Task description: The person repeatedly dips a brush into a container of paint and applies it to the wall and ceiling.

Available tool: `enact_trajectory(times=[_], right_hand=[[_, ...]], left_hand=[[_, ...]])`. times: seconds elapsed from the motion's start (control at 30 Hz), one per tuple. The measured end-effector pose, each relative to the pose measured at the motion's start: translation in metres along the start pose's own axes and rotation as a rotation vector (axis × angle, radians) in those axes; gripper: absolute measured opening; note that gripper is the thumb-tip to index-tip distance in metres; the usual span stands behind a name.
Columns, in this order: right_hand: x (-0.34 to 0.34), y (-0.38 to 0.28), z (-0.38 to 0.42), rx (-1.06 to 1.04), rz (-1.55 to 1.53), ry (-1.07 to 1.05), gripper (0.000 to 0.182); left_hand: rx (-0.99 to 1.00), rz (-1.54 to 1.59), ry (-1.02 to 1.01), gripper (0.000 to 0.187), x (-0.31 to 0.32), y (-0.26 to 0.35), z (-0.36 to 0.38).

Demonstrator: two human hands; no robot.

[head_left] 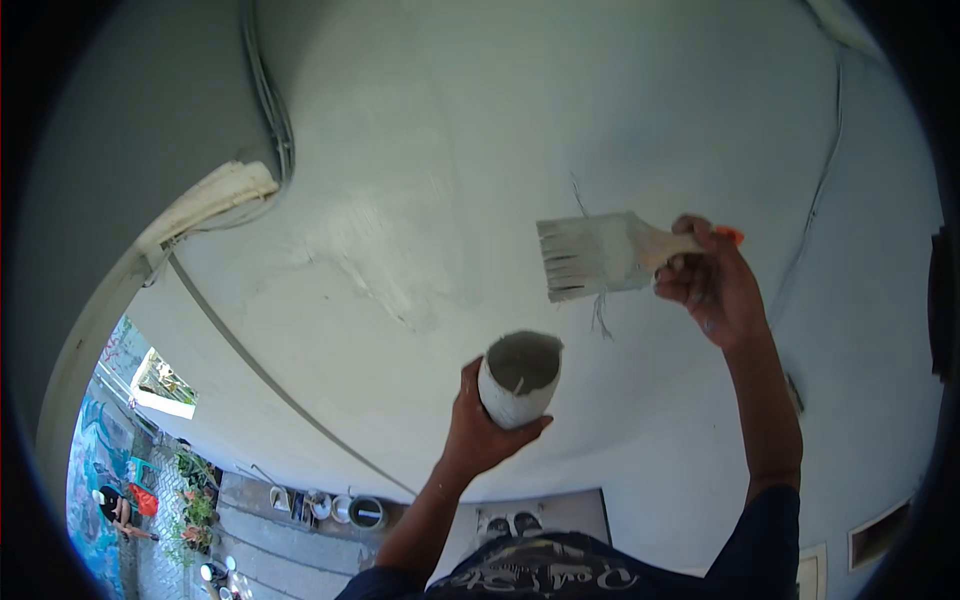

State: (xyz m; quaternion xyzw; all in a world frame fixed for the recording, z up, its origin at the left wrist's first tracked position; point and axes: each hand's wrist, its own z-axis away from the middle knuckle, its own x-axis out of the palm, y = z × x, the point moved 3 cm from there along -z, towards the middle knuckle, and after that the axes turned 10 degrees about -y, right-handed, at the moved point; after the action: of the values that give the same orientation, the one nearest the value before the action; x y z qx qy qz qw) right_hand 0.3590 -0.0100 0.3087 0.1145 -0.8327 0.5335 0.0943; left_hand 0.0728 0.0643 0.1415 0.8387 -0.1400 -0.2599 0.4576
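Note:
My left hand [482,425] grips a small white paint-smeared cup [520,378] from below; it holds grey-white paint. My right hand [712,285] is raised and holds a wide flat paintbrush [600,255] by its handle, whose orange end [730,235] sticks out past my fingers. The bristles point left and are coated in pale paint, close to or touching the pale grey wall [480,150]. A brighter, freshly coated patch [380,250] lies left of the brush.
Cables [270,100] run down the wall at upper left to a white conduit [215,195], and a thin pipe [260,370] slants across it. Far below are pots [365,512], plants, a pair of shoes [510,522] and a person [115,505] on the ground.

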Motion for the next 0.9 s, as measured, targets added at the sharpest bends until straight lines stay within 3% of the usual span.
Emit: enact_trajectory(times=[0.17,0.3,0.37,0.4,0.63,0.77,0.83,0.9], right_hand=[[0.025,-0.025,-0.026,-0.095,0.036,-0.051,0.020],[0.061,-0.050,-0.058,-0.211,0.303,-0.122,0.023],[0.104,-0.069,-0.075,-0.423,0.617,-0.093,0.027],[0.124,-0.076,-0.086,-0.431,0.654,-0.099,0.029],[0.185,-0.113,-0.171,-0.471,0.538,-0.162,0.024],[0.212,-0.114,-0.190,-0.697,0.506,-0.224,0.018],[0.212,-0.112,-0.208,-0.775,0.518,-0.239,0.017],[0.214,-0.115,-0.227,-1.110,0.960,-0.086,0.017]], left_hand=[[-0.038,-0.034,0.049,0.106,-0.004,-0.003,0.005],[-0.105,-0.017,0.048,0.107,-0.008,-0.008,0.016],[-0.126,-0.013,0.063,0.107,-0.013,-0.006,0.020],[-0.161,-0.007,0.061,0.107,-0.015,-0.008,0.022],[-0.211,0.056,0.135,0.108,-0.026,-0.035,0.035],[-0.203,-0.009,0.187,0.102,-0.028,-0.055,0.042],[-0.083,0.014,0.273,0.103,-0.026,-0.070,0.048],[-0.062,0.041,0.287,0.103,-0.029,-0.076,0.051]])
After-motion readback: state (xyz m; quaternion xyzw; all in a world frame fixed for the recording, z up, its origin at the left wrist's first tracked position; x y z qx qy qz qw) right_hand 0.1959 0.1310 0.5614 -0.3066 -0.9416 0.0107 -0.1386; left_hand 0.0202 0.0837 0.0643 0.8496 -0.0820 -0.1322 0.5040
